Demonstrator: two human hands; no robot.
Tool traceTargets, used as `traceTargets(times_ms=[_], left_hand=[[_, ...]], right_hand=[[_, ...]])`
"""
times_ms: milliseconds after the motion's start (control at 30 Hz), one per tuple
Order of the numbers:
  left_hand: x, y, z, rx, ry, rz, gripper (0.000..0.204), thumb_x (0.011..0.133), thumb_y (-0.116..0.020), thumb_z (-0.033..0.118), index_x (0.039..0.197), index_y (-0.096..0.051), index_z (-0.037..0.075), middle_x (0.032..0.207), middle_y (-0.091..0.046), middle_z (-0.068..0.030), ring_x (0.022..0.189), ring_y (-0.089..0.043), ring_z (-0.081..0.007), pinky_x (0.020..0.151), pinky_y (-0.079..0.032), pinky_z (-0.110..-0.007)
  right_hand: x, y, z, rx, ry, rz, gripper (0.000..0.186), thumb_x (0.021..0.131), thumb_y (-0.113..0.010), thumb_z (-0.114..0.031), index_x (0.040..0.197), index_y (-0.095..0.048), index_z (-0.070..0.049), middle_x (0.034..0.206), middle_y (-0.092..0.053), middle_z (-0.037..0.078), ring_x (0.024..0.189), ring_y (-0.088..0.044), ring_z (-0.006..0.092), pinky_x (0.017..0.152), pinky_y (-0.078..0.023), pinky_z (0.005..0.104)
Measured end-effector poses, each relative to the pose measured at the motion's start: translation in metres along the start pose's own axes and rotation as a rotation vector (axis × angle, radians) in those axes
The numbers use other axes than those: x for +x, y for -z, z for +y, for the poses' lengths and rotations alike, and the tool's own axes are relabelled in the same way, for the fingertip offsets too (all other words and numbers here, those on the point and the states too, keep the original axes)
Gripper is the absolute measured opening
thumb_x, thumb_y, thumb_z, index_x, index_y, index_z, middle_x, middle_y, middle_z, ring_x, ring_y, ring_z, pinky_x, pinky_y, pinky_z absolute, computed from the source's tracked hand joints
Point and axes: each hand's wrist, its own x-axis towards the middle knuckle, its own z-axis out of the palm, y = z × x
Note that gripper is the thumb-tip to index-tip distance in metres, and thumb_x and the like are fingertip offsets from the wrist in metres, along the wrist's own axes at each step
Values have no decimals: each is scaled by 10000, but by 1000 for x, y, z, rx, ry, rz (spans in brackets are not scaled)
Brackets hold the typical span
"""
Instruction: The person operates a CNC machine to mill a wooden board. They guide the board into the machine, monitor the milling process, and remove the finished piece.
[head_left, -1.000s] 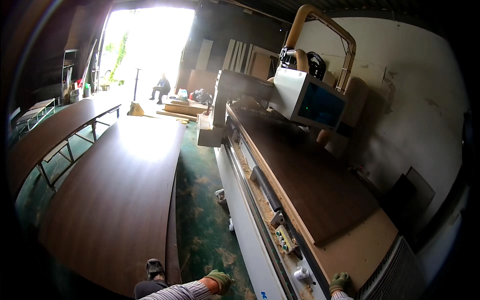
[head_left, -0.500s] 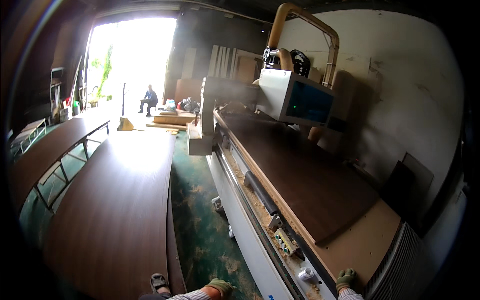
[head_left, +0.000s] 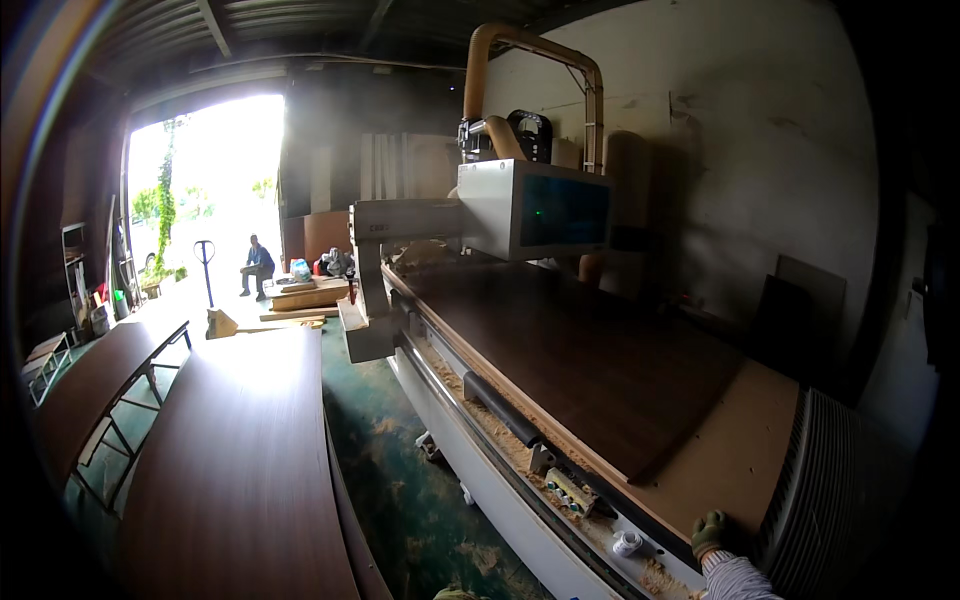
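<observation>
My right hand (head_left: 709,535), in a green-grey work glove with a striped sleeve behind it, rests on the near edge of the machine's tan bed (head_left: 735,460). Its fingers lie over the board edge, apparently holding nothing. Just left of it, a small white bottle (head_left: 627,543) lies on the sawdust-covered side rail. Of my left hand (head_left: 457,594), only a sliver of glove shows at the lower edge; its fingers are hidden. A dark brown panel (head_left: 590,370) lies on the bed, under the grey machine head (head_left: 530,210) on its gantry.
Another brown panel (head_left: 240,470) lies on a stack at left, beside a long brown panel on metal legs (head_left: 100,390). A small button box (head_left: 568,492) sits on the rail. Far back, a seated person (head_left: 258,267) is near a pallet jack (head_left: 206,275) and stacked boards (head_left: 310,297).
My view has tilted up and turned right. The left hand has dropped almost out of view, and my foot no longer shows. The right hand stays on the bed's edge.
</observation>
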Motion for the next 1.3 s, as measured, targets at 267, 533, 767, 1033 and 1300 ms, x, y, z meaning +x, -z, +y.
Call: traceTargets(times_ms=[267,533,767,1033,1300], left_hand=[[10,-29,-1,-38,29,19,660,828,-630,593,1381,-547,240,1355,-608,-94,1234,-582,-276,1041,-457,-411],[18,-40,-1,-24,2,60,738,807,-647,621,1399,-535,196,1381,-589,-127,1272,-559,-289,1065,-445,-402],[27,-44,0,-78,-19,48,734,778,-711,549,1392,-545,183,1407,-558,-145,1300,-528,-319,1087,-391,-476],[63,-58,-22,-171,-46,-31,762,747,-795,418,1418,-522,183,1464,-491,-186,1337,-483,-376,1108,-306,-617],[31,-22,-3,-76,-30,-46,615,793,-735,392,1372,-551,295,1346,-622,-50,1229,-597,-261,1030,-475,-427]], right_hand=[[4,3,-16,-49,7,75,288,789,-646,-223,952,-598,9,1102,-565,264,1047,-526,446,904,-439,566],[4,12,-24,-78,56,196,266,758,-659,-278,859,-622,-34,968,-601,226,929,-566,428,824,-463,543],[2,15,-16,-74,79,210,256,767,-659,-283,837,-624,-39,1002,-594,230,962,-557,426,844,-457,549],[6,-5,-10,-35,28,141,290,800,-637,-264,922,-589,-5,1066,-576,247,1030,-522,445,903,-435,559],[4,2,-11,-75,35,83,306,825,-639,-266,980,-607,-4,1127,-589,238,1069,-531,438,931,-443,548]])
